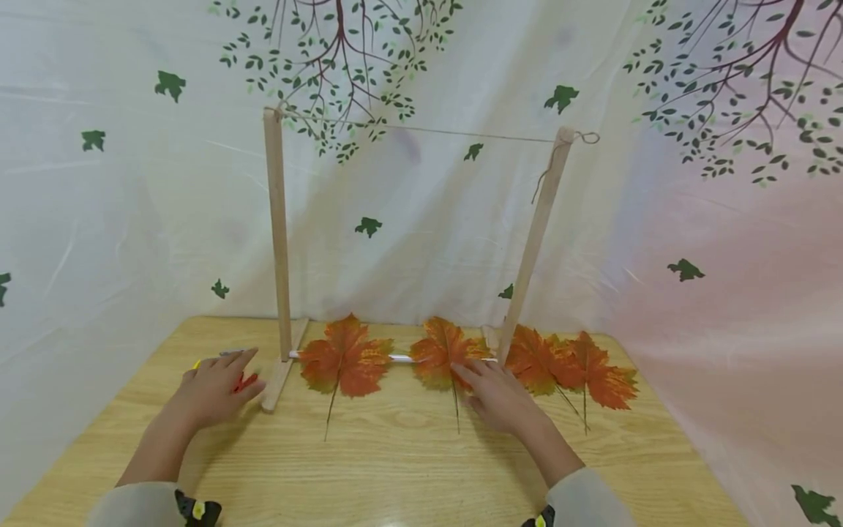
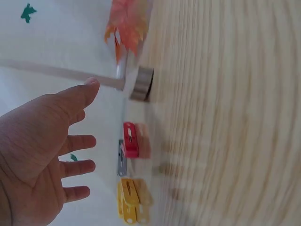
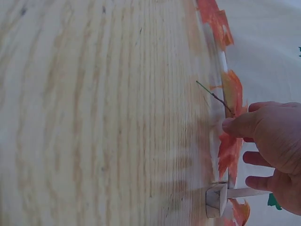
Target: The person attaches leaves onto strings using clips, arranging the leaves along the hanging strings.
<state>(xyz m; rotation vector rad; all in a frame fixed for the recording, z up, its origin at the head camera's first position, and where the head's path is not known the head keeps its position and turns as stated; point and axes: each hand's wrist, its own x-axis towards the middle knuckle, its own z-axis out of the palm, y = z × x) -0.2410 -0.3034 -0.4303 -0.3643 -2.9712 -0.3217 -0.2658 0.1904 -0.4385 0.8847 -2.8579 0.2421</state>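
My left hand (image 1: 220, 388) hovers with fingers spread over small plastic clips, left of a wooden stand. In the left wrist view a red clip (image 2: 130, 140), a grey clip (image 2: 122, 159) and yellow clips (image 2: 128, 200) lie beyond its fingertips. My right hand (image 1: 500, 395) reaches to an orange maple leaf (image 1: 437, 355), thumb and forefinger right at the base of its stem (image 3: 217, 99). That leaf lies across a white rod (image 1: 400, 359) at the foot of the stand. Another maple leaf (image 1: 345, 356) lies over the rod's left part.
The stand has a left post (image 1: 276, 234) and a right post (image 1: 536, 241), with a string (image 1: 461, 133) tied between their tops. Two overlapping leaves (image 1: 602, 369) lie right of the stand on the wooden table (image 1: 388, 476). A white curtain (image 1: 421, 256) with printed leaves hangs behind.
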